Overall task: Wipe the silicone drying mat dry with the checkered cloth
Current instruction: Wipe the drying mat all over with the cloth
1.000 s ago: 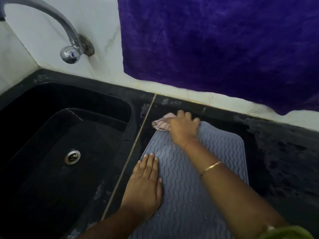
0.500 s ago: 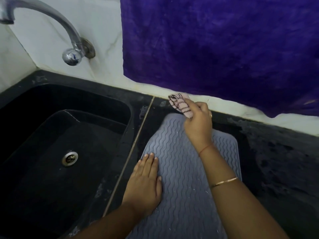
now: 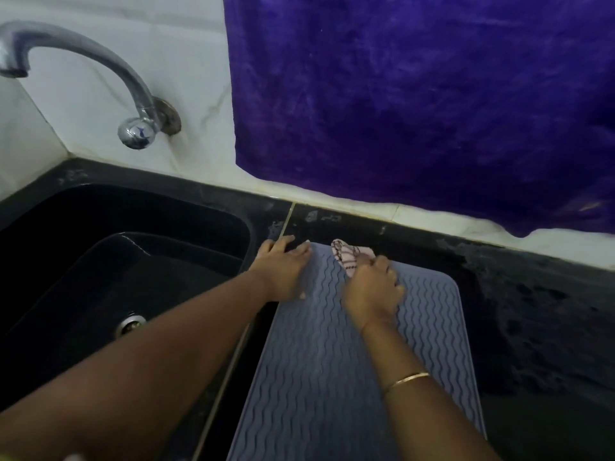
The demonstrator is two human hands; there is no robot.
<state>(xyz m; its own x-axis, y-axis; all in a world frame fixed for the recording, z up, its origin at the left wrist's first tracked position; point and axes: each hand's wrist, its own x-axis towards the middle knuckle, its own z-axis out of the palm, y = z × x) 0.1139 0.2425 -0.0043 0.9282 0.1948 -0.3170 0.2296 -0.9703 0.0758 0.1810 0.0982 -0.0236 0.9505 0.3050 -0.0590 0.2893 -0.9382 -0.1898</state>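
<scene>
In the black sink [image 3: 100,227] you see a metal drain [image 3: 131,322]. Your silicone drying mat [image 3: 319,377] lies flat on the wet black counter [image 3: 532,311], just right of it. Your left hand [image 3: 283,271] presses the mat's far left corner, fingers straight. Your right hand [image 3: 372,287] curls round the bunched checkered cloth [image 3: 349,256] at the far edge. A purple towel [image 3: 416,111] hangs on the wall.

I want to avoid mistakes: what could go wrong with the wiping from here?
The right hand holds the checkered cloth bunched small, so grooves of the silicone mat may stay wet.
The counter right of the mat looks wet; a stroke past that edge could soak the cloth.
The left hand presses only the far corner; the mat might slide.
</scene>
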